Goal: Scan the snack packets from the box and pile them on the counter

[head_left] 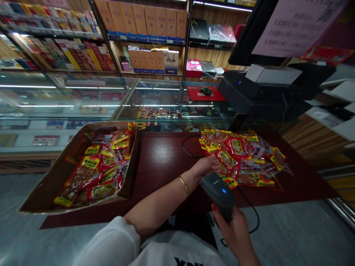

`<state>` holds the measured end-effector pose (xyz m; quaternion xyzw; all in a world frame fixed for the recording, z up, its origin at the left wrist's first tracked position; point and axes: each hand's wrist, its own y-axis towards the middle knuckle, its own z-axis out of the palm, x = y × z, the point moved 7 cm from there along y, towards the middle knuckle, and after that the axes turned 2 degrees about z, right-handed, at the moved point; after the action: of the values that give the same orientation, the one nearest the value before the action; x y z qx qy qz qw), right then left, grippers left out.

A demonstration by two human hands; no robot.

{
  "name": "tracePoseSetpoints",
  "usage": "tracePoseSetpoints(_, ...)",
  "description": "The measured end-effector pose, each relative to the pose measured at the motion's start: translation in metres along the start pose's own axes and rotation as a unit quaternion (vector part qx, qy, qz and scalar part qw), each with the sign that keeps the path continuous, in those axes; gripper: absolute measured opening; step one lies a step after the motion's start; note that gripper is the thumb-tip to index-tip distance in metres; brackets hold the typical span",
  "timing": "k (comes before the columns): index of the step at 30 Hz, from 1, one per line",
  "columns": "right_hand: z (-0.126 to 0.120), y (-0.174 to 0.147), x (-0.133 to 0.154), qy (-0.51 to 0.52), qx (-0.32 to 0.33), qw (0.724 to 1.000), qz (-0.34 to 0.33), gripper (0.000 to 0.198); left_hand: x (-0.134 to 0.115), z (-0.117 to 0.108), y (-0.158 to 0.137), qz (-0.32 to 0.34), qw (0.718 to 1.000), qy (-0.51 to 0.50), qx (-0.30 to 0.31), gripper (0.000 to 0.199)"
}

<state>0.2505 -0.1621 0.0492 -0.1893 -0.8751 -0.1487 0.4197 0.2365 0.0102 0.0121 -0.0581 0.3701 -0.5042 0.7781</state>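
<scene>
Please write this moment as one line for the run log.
left hand: by packet pile, grip unclear | right hand: holding scanner, blue light on | table: open carton with packets at left

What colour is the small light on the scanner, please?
The light on the scanner is blue, as the head view shows.

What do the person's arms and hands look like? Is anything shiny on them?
Yes! The left hand has a shiny gold bangle at the wrist, and a white sleeve leaves the forearm bare. The right hand has an orange-red thumbnail.
</scene>
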Motion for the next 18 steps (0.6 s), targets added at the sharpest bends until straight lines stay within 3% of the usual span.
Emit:
tracePoseSetpoints(4,0.002,0.006,-0.007,-0.010,0.003,1.000,0.005,0.046,-0.010,-0.018,-0.039,0.043,0.999,0.002,-0.004,0.023)
tracePoseSetpoints(7,0.007,0.008,-0.015,-0.020,0.013,1.000,0.011,0.050,-0.043,-0.043,-0.107,0.162,0.983,0.064,-0.053,0.034)
tracePoseSetpoints(9,0.013,0.009,-0.022,-0.029,0.003,0.999,0.029,0.054,-0.076,-0.060,-0.166,0.266,0.947,0.152,-0.093,0.030)
tracePoseSetpoints(11,0.026,0.011,-0.024,-0.014,0.015,0.999,0.041,0.056,-0.115,-0.083,-0.231,0.366,0.879,0.251,-0.174,0.025)
tracePoseSetpoints(14,0.050,0.015,-0.011,0.025,0.059,0.998,0.029,0.056,-0.169,-0.135,-0.323,0.437,0.730,0.378,-0.366,0.033)
tracePoseSetpoints(16,0.063,0.017,0.005,0.043,0.090,0.995,0.003,0.055,-0.196,-0.172,-0.363,0.388,0.628,0.483,-0.471,0.039)
tracePoseSetpoints(18,0.071,0.017,0.020,0.057,0.105,0.993,-0.020,0.052,-0.208,-0.208,-0.381,0.253,0.540,0.608,-0.524,0.041)
